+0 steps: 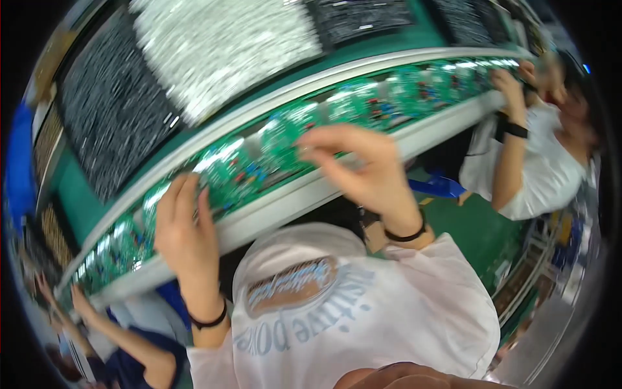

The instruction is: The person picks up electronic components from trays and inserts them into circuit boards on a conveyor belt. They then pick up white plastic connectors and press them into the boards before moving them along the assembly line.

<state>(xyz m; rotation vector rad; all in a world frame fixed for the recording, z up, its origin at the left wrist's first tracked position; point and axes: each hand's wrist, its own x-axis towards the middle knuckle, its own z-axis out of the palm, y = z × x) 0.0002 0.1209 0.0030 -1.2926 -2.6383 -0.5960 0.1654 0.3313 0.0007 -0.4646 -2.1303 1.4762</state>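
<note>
White shirt [363, 318]; bins [116, 104] hold small parts.

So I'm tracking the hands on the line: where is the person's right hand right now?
In the head view, the right hand is just right of centre, fingers pinched over a green circuit board on the conveyor rail, with the left hand further left.

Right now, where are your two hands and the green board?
left hand [184, 227], head view, back of the hand.
right hand [363, 168], head view, the palm.
green circuit board [285, 133], head view, its top face.
</note>
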